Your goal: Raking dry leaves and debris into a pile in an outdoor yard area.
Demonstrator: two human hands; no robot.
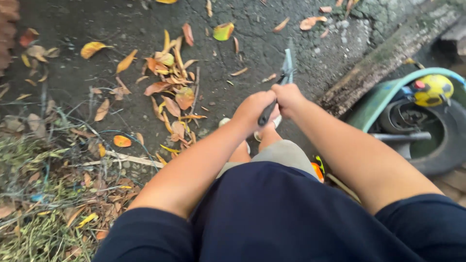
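The head view looks straight down past a dark blue shirt (pixel 272 213) to dark, wet ground (pixel 252 43). Near the centre of the frame both hands meet. The left hand (pixel 253 110) is closed around a dark handle, and the right hand (pixel 288 97) is closed just beside it, touching it, on the same tool. This looks like a pair of garden shears (pixel 286 73), with pale blades pointing toward the top of the frame, just above the knuckles.

As for progress, a loose heap of orange and yellow leaves (pixel 172 92) lies left of centre, with more leaves scattered toward the top edge, so the ground is far from tidy. Cut stems and grass (pixel 43 213) pile up at the lower left. The blades touch nothing visible.

At the right edge a green wheelbarrow (pixel 378 104) with its tyre is cut off by the frame, and a yellow ball-like thing (pixel 433 90) rests by it. The second handle is hidden under the hands, and the blades are blurred. The feet are mostly covered by the arms.
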